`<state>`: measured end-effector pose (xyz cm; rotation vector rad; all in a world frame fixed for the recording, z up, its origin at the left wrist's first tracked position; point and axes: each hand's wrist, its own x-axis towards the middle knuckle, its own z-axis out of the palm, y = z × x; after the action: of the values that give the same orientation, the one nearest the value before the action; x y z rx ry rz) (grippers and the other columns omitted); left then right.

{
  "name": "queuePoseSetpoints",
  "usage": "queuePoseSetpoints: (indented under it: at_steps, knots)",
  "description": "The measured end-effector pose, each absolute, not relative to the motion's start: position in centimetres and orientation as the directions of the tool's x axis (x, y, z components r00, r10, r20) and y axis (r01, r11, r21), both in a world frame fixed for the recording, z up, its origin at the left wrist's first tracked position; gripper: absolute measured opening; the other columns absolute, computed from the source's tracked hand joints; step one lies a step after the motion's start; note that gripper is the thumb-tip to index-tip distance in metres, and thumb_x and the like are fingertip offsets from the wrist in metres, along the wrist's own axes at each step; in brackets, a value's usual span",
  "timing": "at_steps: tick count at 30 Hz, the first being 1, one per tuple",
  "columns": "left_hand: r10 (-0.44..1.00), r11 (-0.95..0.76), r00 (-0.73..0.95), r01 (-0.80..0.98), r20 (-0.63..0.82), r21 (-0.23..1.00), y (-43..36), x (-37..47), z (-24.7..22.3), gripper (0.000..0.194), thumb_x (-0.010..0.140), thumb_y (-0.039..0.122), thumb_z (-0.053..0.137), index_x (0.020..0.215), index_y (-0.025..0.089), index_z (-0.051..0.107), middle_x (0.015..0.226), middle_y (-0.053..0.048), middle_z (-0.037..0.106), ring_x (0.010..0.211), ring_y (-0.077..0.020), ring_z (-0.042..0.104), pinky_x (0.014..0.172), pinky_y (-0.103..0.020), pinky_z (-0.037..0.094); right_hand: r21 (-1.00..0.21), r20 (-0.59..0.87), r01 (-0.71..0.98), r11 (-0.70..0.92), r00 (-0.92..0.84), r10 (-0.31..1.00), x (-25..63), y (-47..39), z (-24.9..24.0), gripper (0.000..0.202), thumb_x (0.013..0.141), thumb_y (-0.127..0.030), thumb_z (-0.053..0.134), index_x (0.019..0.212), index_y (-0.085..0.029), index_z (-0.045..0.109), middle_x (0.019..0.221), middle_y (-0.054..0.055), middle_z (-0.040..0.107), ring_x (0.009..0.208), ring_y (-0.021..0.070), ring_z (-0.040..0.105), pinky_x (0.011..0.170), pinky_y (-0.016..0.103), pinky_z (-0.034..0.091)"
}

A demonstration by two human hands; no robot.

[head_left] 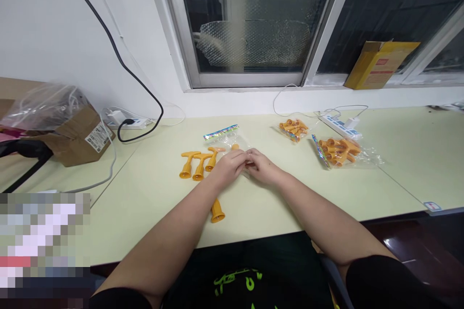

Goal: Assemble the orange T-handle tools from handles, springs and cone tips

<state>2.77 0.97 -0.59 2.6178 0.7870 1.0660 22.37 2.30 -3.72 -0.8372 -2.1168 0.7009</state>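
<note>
"Where are the hands?"
"The left hand (232,166) and right hand (264,168) meet at the near end of a clear bag (224,141), exact grip hidden."
"Risks?"
"Hard tugging could split it; the left forearm (177,219) could knock the orange piece (218,212) nearer the camera."

Workroom, by the bagged parts (339,151) and carton (78,135).
</note>
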Motion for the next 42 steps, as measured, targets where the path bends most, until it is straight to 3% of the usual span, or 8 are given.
queuePoseSetpoints:
  at_steps: [4, 9, 13, 17, 23, 26, 31, 42]
  knots:
    - [0.481, -0.876, 0.643, 0.333, 0.596, 0.348, 0.6, 3.0, -0.5, 0.029, 0.098, 0.009, 0.045, 0.109, 0.023, 0.067, 0.112, -0.008, 0.072, 0.11, -0.0203, 0.066, 0.097, -0.038, 0.054, -0.544, 0.443, 0.426, 0.723, -0.585, 0.679, 22.1, 3.1, -4.1, 0.035, 0.085, -0.005, 0.054, 0.117, -0.016, 0.061, 0.118, 0.013, 0.064, 0.119, 0.0254, 0.058, 0.107, 0.046, 0.047]
    - [0.468, -0.884, 0.634, 0.325, 0.616, 0.336, 0.6, 3.1, -0.7, 0.024, 0.098, 0.011, 0.048, 0.104, 0.023, 0.068, 0.109, -0.008, 0.072, 0.107, -0.0211, 0.066, 0.094, -0.039, 0.055, -0.49, 0.255, 0.698, 0.522, -0.459, 0.851, 21.5, 3.4, -4.2, 0.036, 0.093, -0.016, 0.054, 0.128, -0.016, 0.052, 0.122, 0.014, 0.063, 0.115, 0.0242, 0.059, 0.098, 0.039, 0.049]
    - [0.497, -0.864, 0.578, 0.396, 0.647, 0.309, 0.8, 2.8, -0.5, 0.02, 0.098, 0.013, 0.049, 0.103, 0.022, 0.067, 0.105, -0.008, 0.071, 0.102, -0.0218, 0.066, 0.092, -0.039, 0.053, -0.377, 0.248, 0.78, 0.5, -0.435, 0.865, 21.2, 2.3, -3.2, 0.026, 0.098, -0.021, 0.049, 0.122, -0.017, 0.057, 0.115, 0.014, 0.066, 0.109, 0.0247, 0.061, 0.095, 0.036, 0.048]
    - [0.617, -0.771, 0.52, 0.549, 0.591, 0.322, 0.5, 2.6, 0.0, 0.019, 0.096, 0.018, 0.054, 0.111, 0.023, 0.065, 0.108, -0.007, 0.069, 0.105, -0.0244, 0.063, 0.094, -0.041, 0.05, -0.477, 0.275, 0.733, 0.485, -0.4, 0.874, 21.2, 1.1, -2.4, 0.026, 0.093, -0.021, 0.055, 0.119, -0.018, 0.058, 0.099, 0.009, 0.071, 0.089, 0.0227, 0.065, 0.082, 0.033, 0.049]
    - [0.81, -0.544, 0.356, 0.752, 0.466, 0.373, 0.0, 2.8, -0.5, 0.047, 0.085, 0.017, 0.064, 0.131, 0.024, 0.056, 0.126, -0.01, 0.061, 0.12, -0.0317, 0.054, 0.103, -0.049, 0.046, -0.71, 0.377, 0.538, 0.454, -0.254, 0.891, 21.1, 1.4, -3.1, 0.009, 0.088, -0.018, 0.055, 0.095, -0.022, 0.053, 0.088, 0.003, 0.068, 0.074, 0.018, 0.063, 0.07, 0.029, 0.047]
    - [0.816, -0.551, 0.364, 0.723, 0.449, 0.416, 0.3, 2.7, -1.0, 0.055, 0.081, 0.004, 0.056, 0.133, 0.024, 0.054, 0.127, -0.01, 0.057, 0.124, -0.0294, 0.053, 0.108, -0.047, 0.045, -0.693, 0.437, 0.52, 0.5, -0.248, 0.865, 21.2, 2.0, -3.6, 0.011, 0.086, -0.014, 0.053, 0.093, -0.022, 0.052, 0.093, 0.004, 0.068, 0.082, 0.0184, 0.064, 0.077, 0.029, 0.047]
    - [0.758, -0.649, 0.459, 0.608, 0.463, 0.458, 0.4, 2.7, -1.0, 0.065, 0.077, -0.009, 0.043, 0.131, 0.025, 0.057, 0.128, -0.008, 0.056, 0.124, -0.0238, 0.054, 0.108, -0.041, 0.047, -0.538, 0.382, 0.7, 0.469, -0.294, 0.876, 21.5, 2.5, -3.5, 0.016, 0.086, -0.007, 0.048, 0.087, -0.021, 0.054, 0.084, 0.004, 0.064, 0.082, 0.0197, 0.059, 0.076, 0.029, 0.043]
    - [0.782, -0.623, 0.426, 0.568, 0.456, 0.538, 0.5, 2.8, -0.9, 0.038, 0.086, 0.003, 0.049, 0.116, 0.023, 0.063, 0.12, -0.007, 0.061, 0.115, -0.0227, 0.061, 0.1, -0.039, 0.053, -0.336, 0.222, 0.892, 0.304, -0.238, 0.945, 21.1, 1.8, -2.5, 0.031, 0.095, -0.018, 0.053, 0.122, -0.016, 0.069, 0.128, 0.017, 0.059, 0.108, 0.0243, 0.06, 0.098, 0.034, 0.045]
